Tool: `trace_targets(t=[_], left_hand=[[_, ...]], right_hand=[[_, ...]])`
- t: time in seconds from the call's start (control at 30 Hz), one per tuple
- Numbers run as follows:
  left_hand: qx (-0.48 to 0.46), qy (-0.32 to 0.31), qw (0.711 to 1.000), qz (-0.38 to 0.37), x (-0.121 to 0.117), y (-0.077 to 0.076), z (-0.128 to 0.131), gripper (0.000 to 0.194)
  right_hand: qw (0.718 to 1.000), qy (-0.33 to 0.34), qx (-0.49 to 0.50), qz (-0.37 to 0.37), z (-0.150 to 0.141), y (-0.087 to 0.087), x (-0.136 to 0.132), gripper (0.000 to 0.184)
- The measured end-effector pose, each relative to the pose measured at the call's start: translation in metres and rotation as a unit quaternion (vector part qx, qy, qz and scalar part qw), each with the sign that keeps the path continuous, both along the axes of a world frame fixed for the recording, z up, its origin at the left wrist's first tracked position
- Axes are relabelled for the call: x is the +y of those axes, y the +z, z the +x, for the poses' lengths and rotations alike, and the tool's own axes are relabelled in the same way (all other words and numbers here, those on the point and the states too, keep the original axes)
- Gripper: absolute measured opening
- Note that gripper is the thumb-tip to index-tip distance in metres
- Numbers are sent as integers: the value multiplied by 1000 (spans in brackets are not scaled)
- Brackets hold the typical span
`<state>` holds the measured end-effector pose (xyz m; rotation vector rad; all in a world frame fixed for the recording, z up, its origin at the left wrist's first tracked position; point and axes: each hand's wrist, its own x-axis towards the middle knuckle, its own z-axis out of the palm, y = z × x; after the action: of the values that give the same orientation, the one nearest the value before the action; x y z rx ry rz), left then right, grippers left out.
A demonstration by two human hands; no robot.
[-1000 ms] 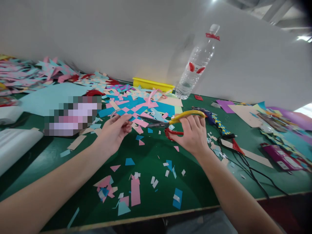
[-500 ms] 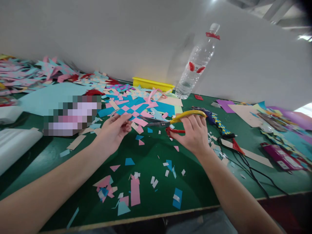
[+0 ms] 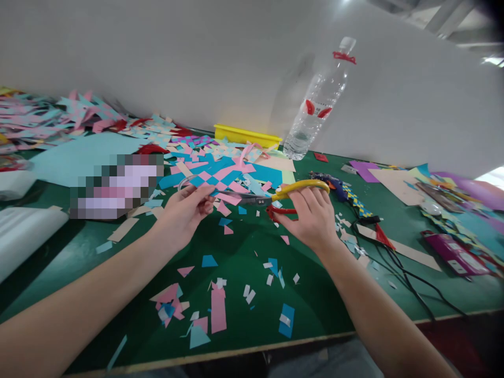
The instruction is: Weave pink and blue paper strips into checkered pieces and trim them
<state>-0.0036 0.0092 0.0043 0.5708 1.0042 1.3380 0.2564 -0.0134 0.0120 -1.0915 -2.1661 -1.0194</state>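
Note:
My left hand (image 3: pixel 189 207) pinches the edge of a woven piece of blue and pink paper strips (image 3: pixel 212 180) above the table. In my right hand (image 3: pixel 313 212) is a pair of scissors (image 3: pixel 301 186) with one yellow and one red handle, fingers through the loops. The blades point left and lie at the woven paper's strip ends, close to my left fingertips. Paper behind the woven piece overlaps it, so its far edge is hard to make out.
A tilted water bottle (image 3: pixel 315 107) leans by the grey wall, near a yellow tray (image 3: pixel 247 136). Paper scraps (image 3: pixel 218 310) litter the green table (image 3: pixel 252 247). Woven strips pile up at the far left. Black cables (image 3: pixel 405 273) and a purple packet (image 3: pixel 454 253) lie to the right.
My right hand and the scissors have shifted slightly left, and the blades have come closer together on the paper. My left hand has barely moved.

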Motion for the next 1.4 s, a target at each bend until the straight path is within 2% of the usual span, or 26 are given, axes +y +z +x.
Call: trace_targets(t=[0.2, 0.47, 0.6, 0.7, 0.87, 1.07, 1.2, 1.4], left_hand=[[-11, 14, 1000, 13, 0, 1, 0, 28], [13, 21, 1000, 17, 3, 1, -1, 28], [25, 20, 999, 38, 4, -1, -4, 27], [29, 18, 998, 61, 5, -2, -8, 25], [52, 34, 996, 69, 11, -5, -13, 21], [118, 28, 992, 40, 7, 0, -12, 24], [135, -5, 989, 53, 3, 3, -9, 17], [160, -30, 985, 57, 5, 0, -9, 22]], right_hand=[[1000, 18, -1, -16, 1, 1, -1, 30], [999, 31, 5, -18, 1, 1, -1, 26], [998, 30, 60, 5, 2, 0, 2, 21], [991, 18, 132, -4, 3, -2, 5, 23], [962, -4, 256, -95, 5, -3, 9, 28], [897, -3, 381, -222, 8, 0, 11, 28], [864, 10, 422, -275, 9, 1, 11, 31], [846, -9, 424, -323, 5, 1, 10, 53]])
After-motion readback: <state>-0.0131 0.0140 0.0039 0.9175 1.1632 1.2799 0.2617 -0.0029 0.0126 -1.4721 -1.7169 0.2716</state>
